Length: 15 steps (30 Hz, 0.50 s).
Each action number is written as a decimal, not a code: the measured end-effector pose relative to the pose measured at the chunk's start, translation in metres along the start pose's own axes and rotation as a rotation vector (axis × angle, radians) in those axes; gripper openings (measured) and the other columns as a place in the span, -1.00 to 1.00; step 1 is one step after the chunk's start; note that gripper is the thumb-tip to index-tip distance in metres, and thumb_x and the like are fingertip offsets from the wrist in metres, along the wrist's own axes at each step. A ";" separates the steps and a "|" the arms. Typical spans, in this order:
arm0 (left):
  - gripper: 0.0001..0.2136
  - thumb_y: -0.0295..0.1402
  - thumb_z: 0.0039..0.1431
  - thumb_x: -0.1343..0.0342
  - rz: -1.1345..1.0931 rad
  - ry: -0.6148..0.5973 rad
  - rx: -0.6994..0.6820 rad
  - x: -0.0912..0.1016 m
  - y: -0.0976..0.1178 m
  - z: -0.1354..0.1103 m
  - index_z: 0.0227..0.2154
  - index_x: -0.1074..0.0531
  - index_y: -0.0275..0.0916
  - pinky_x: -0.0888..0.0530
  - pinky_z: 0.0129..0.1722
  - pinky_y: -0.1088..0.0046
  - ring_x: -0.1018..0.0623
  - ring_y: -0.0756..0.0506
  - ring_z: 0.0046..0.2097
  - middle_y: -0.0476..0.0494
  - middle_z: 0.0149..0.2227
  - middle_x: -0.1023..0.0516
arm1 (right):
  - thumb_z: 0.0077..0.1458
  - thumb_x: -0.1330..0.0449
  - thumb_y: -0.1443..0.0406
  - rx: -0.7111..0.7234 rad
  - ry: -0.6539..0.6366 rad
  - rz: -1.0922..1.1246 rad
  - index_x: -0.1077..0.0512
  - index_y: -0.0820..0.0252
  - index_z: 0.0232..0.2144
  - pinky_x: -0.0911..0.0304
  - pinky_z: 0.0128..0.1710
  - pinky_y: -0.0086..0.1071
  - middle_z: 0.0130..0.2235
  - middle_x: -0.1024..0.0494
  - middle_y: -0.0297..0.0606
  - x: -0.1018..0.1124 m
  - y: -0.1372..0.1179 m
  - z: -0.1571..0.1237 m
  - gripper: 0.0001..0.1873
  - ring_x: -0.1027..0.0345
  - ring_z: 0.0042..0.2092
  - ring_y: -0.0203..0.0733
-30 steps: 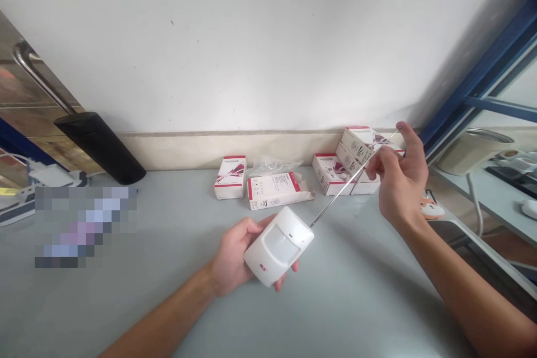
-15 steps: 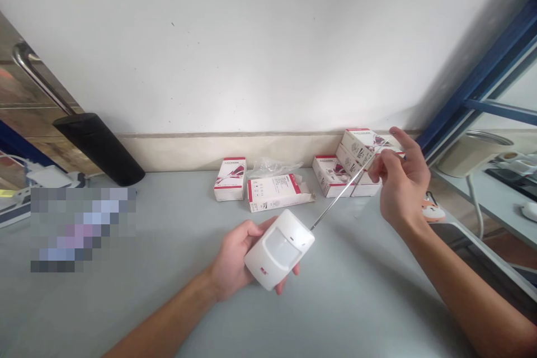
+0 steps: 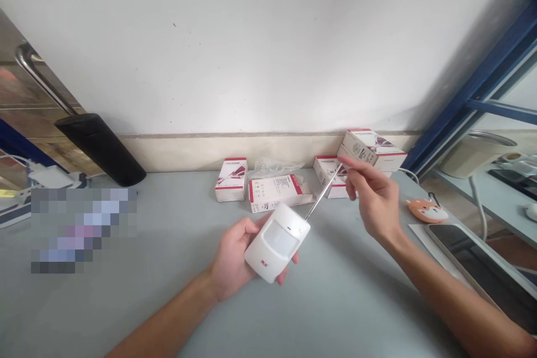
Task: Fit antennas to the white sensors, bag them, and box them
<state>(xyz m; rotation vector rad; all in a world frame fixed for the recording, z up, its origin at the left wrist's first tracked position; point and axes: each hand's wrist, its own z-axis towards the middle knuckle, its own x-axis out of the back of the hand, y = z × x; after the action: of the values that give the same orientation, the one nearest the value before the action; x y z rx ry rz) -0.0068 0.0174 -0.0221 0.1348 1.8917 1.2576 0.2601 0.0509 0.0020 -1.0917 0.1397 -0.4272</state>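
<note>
My left hand [image 3: 237, 251] cradles a white motion sensor [image 3: 277, 243] with a domed lens panel and a small red label. A thin metal telescopic antenna [image 3: 323, 193] rises from the sensor's top corner toward the back right. My right hand [image 3: 373, 198] is up at the antenna's tip, which sits at my index fingertip and thumb, with the fingers pinched on it. The sensor hides most of my left fingers.
Several white-and-red boxes [image 3: 230, 180] and a clear plastic bag [image 3: 272, 168] stand along the wall on the grey table [image 3: 159, 302]. Right of them lie an orange fox-shaped ornament [image 3: 427, 211] and a dark tablet [image 3: 474, 268]. A black cylinder [image 3: 100, 149] stands at left.
The antenna is visibly shorter than before, and my right hand has moved left and down along with its tip. The sensor stays in my left hand, nearly still.
</note>
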 end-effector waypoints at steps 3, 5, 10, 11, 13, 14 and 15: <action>-0.51 -0.21 0.29 0.18 -0.017 0.047 -0.019 0.001 0.002 0.000 0.08 -0.44 -0.42 -0.40 -0.33 0.25 -0.59 -0.24 -0.44 -0.39 -0.27 -0.67 | 0.27 -0.19 0.21 -0.040 -0.188 -0.012 -0.66 0.09 0.02 -0.20 -0.47 -0.38 -0.55 -0.32 -0.43 -0.007 0.001 -0.014 -0.65 -0.21 -0.48 -0.27; -0.51 -0.23 0.28 0.15 -0.025 0.074 -0.043 0.001 0.003 0.000 0.09 -0.45 -0.43 -0.40 -0.31 0.23 -0.58 -0.24 -0.44 -0.39 -0.28 -0.67 | 0.28 -0.18 0.22 -0.077 -0.275 0.000 -0.61 0.06 0.13 -0.20 -0.48 -0.38 -0.54 -0.33 -0.44 -0.011 0.001 -0.024 -0.59 -0.20 -0.48 -0.27; -0.49 -0.23 0.26 0.14 -0.079 0.095 -0.063 0.001 0.004 0.001 0.10 -0.45 -0.47 -0.41 -0.28 0.22 -0.58 -0.26 -0.41 -0.43 -0.27 -0.67 | 0.27 -0.16 0.25 -0.113 -0.418 -0.018 -0.65 0.08 0.07 -0.20 -0.42 -0.36 -0.53 -0.32 -0.44 -0.021 -0.002 -0.044 -0.60 -0.17 -0.46 -0.28; -0.49 -0.24 0.26 0.14 -0.085 0.105 -0.065 0.001 0.004 0.001 0.09 -0.44 -0.48 -0.41 -0.27 0.21 -0.58 -0.27 -0.40 -0.44 -0.27 -0.67 | 0.26 -0.16 0.25 -0.117 -0.461 -0.022 -0.65 0.07 0.07 -0.20 -0.40 -0.35 -0.53 -0.31 -0.44 -0.022 -0.003 -0.047 -0.60 -0.17 -0.45 -0.28; -0.50 -0.25 0.26 0.14 -0.096 0.118 -0.071 0.000 0.004 0.001 0.09 -0.45 -0.50 -0.40 -0.27 0.20 -0.58 -0.28 -0.40 -0.45 -0.28 -0.66 | 0.26 -0.16 0.26 -0.127 -0.502 -0.033 -0.64 0.06 0.07 -0.20 -0.37 -0.34 -0.53 -0.28 -0.45 -0.024 -0.005 -0.050 -0.59 -0.15 -0.44 -0.28; -0.50 -0.25 0.26 0.13 -0.107 0.116 -0.073 -0.001 0.005 0.001 0.09 -0.45 -0.50 -0.40 -0.27 0.20 -0.58 -0.28 -0.40 -0.45 -0.28 -0.66 | 0.25 -0.16 0.26 -0.130 -0.499 -0.040 -0.65 0.05 0.07 -0.20 -0.37 -0.34 -0.53 -0.27 -0.45 -0.024 -0.005 -0.050 -0.60 -0.15 -0.44 -0.27; -0.51 -0.25 0.27 0.12 -0.120 0.109 -0.074 -0.001 0.005 0.001 0.09 -0.45 -0.49 -0.40 -0.26 0.20 -0.59 -0.28 -0.39 -0.44 -0.27 -0.65 | 0.25 -0.16 0.26 -0.132 -0.492 -0.047 -0.66 0.05 0.05 -0.19 -0.36 -0.34 -0.52 -0.27 -0.44 -0.024 -0.005 -0.050 -0.61 -0.14 -0.43 -0.27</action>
<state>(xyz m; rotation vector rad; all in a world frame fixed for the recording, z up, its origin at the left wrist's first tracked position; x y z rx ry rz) -0.0070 0.0195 -0.0175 -0.0871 1.9126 1.2729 0.2206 0.0171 -0.0190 -1.3013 -0.2963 -0.1828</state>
